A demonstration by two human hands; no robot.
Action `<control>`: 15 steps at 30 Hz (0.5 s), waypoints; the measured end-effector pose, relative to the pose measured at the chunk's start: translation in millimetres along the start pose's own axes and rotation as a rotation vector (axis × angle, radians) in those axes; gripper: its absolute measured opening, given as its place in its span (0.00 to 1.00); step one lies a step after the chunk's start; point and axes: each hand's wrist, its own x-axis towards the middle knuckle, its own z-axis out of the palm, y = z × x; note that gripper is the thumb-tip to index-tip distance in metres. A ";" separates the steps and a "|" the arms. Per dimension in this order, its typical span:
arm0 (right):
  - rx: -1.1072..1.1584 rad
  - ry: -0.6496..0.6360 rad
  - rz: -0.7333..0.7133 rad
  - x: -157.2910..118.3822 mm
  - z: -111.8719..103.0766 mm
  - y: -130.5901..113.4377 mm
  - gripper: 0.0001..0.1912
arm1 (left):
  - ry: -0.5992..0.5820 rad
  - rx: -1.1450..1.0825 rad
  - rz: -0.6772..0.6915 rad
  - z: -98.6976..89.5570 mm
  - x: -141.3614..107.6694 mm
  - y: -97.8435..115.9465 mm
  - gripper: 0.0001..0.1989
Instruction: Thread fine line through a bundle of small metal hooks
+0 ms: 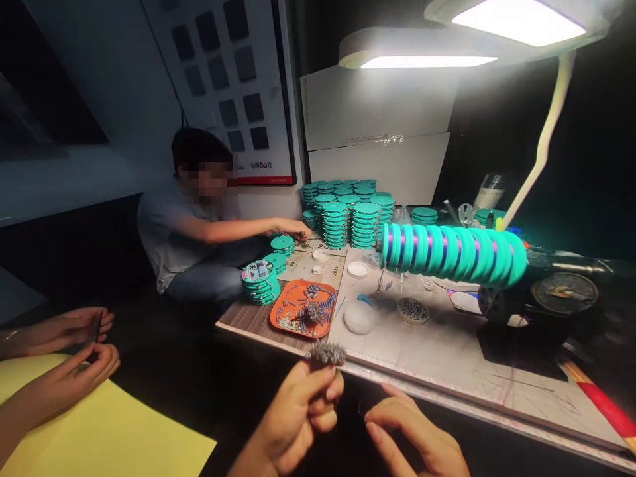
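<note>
My left hand (303,414) is closed on a cluster of small grey metal pieces (326,354), held up just in front of the table edge. Beside it on the right, my right hand (410,430) has its fingers bent and the thumb near the index finger; whatever lies between the tips is too small to make out. Past the cluster, an orange tray (278,318) holds blue and silver small parts and another spiky grey cluster (313,313). To the tray's right sit a white round container (358,317) and a dish of grey beads (413,310).
Stacks of green spools (335,225) stand at the back, others (261,288) at the table's left corner. A rod of green spools (452,253) juts from a machine (561,291) at right. One person reaches in from the left; another person's hands (74,358) are at far left.
</note>
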 end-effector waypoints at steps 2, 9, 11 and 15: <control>-0.064 0.010 -0.014 -1.9 -0.7 0.1 0.03 | 0.071 -0.116 -0.056 -2.9 -5.2 -23.6 0.11; -0.216 -0.003 -0.113 -13.2 8.6 5.2 0.06 | 0.207 -0.158 -0.042 -11.2 2.4 -54.9 0.25; -0.208 0.010 -0.093 -14.0 8.7 5.9 0.06 | 0.245 -0.158 -0.039 -11.5 2.9 -58.2 0.26; -0.160 0.017 -0.004 -12.9 7.2 6.4 0.05 | 0.325 -0.127 0.001 -6.2 1.4 -61.0 0.26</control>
